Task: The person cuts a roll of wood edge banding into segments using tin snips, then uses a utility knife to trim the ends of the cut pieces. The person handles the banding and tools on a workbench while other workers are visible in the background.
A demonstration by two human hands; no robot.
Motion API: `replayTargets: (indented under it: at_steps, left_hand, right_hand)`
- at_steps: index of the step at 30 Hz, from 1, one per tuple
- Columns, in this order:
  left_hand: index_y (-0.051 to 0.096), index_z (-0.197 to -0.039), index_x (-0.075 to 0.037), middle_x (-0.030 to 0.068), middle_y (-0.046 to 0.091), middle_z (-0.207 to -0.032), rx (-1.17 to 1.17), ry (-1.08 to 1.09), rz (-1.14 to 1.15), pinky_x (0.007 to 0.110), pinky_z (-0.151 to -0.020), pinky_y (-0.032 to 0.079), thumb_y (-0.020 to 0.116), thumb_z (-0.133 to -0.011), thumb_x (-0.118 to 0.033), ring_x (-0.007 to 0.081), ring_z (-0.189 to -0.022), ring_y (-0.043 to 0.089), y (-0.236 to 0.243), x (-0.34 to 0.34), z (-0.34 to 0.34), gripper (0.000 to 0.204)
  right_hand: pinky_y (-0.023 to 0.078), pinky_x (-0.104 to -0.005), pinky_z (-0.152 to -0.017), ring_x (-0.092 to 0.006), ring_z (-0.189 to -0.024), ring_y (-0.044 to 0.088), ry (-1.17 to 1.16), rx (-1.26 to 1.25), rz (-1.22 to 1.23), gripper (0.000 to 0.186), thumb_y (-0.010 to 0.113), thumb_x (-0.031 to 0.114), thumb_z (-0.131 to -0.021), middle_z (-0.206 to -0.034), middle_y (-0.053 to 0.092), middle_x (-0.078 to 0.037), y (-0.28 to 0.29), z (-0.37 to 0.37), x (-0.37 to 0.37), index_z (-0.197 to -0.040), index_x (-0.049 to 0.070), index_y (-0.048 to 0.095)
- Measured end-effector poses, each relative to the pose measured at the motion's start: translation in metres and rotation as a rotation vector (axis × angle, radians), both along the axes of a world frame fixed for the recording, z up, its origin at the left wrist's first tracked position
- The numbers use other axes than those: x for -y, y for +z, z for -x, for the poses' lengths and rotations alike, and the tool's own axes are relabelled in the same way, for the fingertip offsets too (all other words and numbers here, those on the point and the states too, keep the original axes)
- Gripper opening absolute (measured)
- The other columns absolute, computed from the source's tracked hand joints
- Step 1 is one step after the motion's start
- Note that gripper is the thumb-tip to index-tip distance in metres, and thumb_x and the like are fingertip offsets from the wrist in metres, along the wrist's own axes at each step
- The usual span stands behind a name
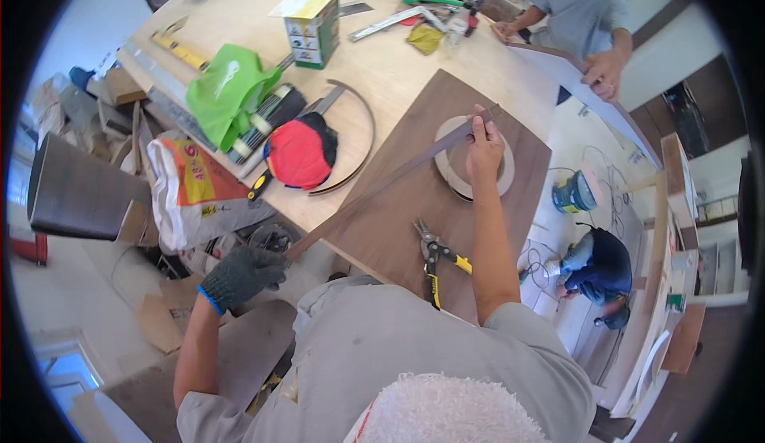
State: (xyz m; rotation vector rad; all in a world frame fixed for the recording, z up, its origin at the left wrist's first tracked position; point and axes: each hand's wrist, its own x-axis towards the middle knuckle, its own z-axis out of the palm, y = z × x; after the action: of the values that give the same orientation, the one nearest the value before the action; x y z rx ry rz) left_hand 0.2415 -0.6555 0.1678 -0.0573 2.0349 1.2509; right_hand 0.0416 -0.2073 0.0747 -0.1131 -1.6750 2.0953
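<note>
We are holding a brown strip point(390, 176) taut between two hands, and it is running diagonally above the brown board point(382, 220). The left hand point(241, 278), gloved, is closing its fingers narrowly around the lower end, beyond the board's near edge. The right hand point(484, 147), bare, is pinching the strip near its far end, above a pale roll point(451, 180) that is lying on the board.

We are judging the stage as follows. Done: the strip is extending straight, and both ends are being held. Left: the strip is not yet lying along any board edge, and nothing visible is fixing it. Whether it is joining the roll, we are unable to tell.

We are noting the following surroundings. Snips point(431, 253) with yellow and black handles are lying on the board, between the strip and the right forearm, and are occupying part of the working surface. The roll is sitting under the strip's far end. On the table point(239, 13), a curved dark strip point(373, 120) is bending around a red and black bundle point(301, 152), near the board's left edge; these are crowding that side. A green cloth point(231, 92) and a box-shaped tin point(311, 33) are standing farther back. A co-worker point(582, 25) is working at the upper right, and a second person point(602, 264) is crouching on the floor to the right.
</note>
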Motion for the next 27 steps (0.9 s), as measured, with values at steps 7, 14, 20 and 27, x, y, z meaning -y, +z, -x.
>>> replayTargets:
  at_steps: [7,14,20,27]
  left_hand:
    - [0.064,-0.126,0.001,0.0128,0.070,-0.117,-0.400,-0.471,-0.112,0.032,-0.093,0.052,0.059,-0.094,-0.009,0.0197,-0.104,0.066,0.010,0.008,0.005,0.034]
    - [0.051,-0.136,0.008,0.0256,0.061,-0.128,-0.131,0.201,-1.235,0.053,-0.105,0.047,0.065,-0.090,-0.014,0.0424,-0.117,0.061,0.029,-0.018,0.024,0.053]
    - [0.061,-0.121,0.005,0.0167,0.069,-0.104,-0.656,0.451,-0.681,0.034,-0.085,0.056,0.067,-0.092,-0.009,0.0225,-0.094,0.069,0.032,-0.048,0.034,0.034]
    - [0.065,-0.104,0.003,0.0061,0.065,-0.082,-0.713,0.636,-0.328,0.030,-0.068,0.052,0.063,-0.098,-0.022,0.0145,-0.075,0.063,0.018,-0.052,0.030,0.027]
  right_hand:
    - [0.040,-0.0216,-0.068,-0.0050,-0.081,0.052,0.000,0.019,-0.038,0.031,0.064,0.019,-0.099,-0.099,0.066,0.001,0.008,0.003,-0.026,-0.125,0.003,0.065]
    - [0.045,-0.0233,-0.076,-0.0094,-0.091,0.056,0.075,0.101,0.103,0.030,0.061,0.017,-0.100,-0.104,0.065,0.000,0.000,-0.010,-0.007,-0.127,0.004,0.064]
    - [0.048,-0.0271,-0.083,-0.0131,-0.096,0.058,0.057,0.033,0.137,0.032,0.057,0.014,-0.102,-0.111,0.062,-0.005,0.015,-0.006,0.010,-0.131,0.000,0.059]
    - [0.047,-0.0276,-0.077,-0.0122,-0.092,0.056,0.056,-0.016,0.194,0.035,0.056,0.015,-0.103,-0.108,0.061,-0.006,0.010,-0.007,-0.024,-0.135,0.001,0.055]
